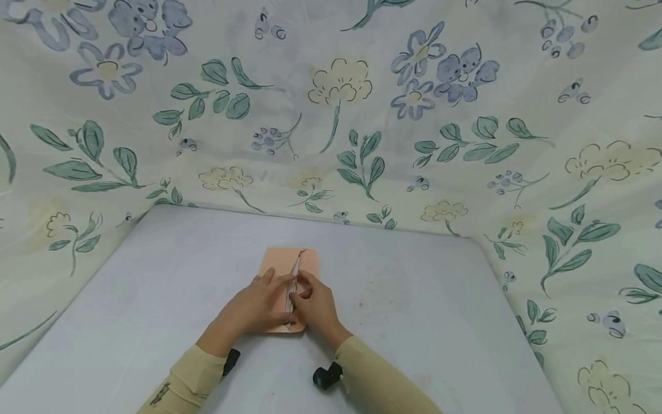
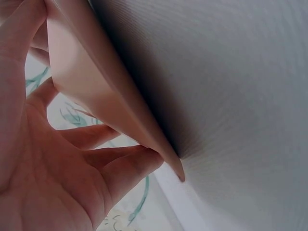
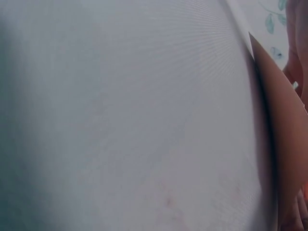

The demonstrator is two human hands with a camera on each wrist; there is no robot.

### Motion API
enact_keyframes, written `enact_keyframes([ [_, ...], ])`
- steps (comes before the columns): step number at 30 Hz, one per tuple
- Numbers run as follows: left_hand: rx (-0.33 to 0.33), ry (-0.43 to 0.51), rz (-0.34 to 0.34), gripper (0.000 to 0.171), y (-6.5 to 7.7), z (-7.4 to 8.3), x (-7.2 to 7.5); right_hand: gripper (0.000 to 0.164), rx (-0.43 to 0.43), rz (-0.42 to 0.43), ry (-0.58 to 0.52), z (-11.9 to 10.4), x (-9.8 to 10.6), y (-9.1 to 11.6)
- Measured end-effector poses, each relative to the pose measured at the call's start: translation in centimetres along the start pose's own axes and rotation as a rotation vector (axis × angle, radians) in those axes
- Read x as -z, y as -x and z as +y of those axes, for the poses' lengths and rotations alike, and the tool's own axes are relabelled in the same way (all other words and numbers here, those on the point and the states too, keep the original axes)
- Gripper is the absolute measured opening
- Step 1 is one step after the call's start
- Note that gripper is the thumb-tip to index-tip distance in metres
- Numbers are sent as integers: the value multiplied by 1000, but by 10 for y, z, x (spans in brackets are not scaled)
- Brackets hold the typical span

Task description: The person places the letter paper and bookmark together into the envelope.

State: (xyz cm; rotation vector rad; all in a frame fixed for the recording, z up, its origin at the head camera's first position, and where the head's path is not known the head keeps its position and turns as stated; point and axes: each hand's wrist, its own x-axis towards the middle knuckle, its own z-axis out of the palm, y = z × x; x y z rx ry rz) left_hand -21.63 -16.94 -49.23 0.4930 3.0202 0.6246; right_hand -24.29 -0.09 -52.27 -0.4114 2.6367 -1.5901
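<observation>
A flat peach-coloured piece with rounded corners lies on the table. A narrow whitish strip runs lengthwise along it, with dark marks at both ends. My left hand rests across the left part, fingers spread and thumb near the lower end of the strip. In the left wrist view, fingertips touch the surface and edge of the peach piece. From the right side, my right hand pinches the strip between thumb and forefinger. The right wrist view shows only the piece's side; that pinch is hidden there.
The pale table extends around the piece, with small brownish specks to its right. Floral-patterned cloth hangs behind and at both sides. Black wrist-worn devices show beside the beige sleeves.
</observation>
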Motion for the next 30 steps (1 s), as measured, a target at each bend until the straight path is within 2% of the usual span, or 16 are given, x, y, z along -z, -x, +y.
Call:
enact_keyframes([
  [10,16,-21,-12,85,-3,1,1,48,-11,33,-1,3,5,1],
  [22,68,-124,-85,82,-6,2,0,42,4,81,-53,10,11,2],
  [25,67,-157,-94,81,-5,2,-3,40,-10,90,-27,12,13,2],
  [30,86,-110,-93,80,-3,-1,-3,38,-32,85,56,15,21,2],
])
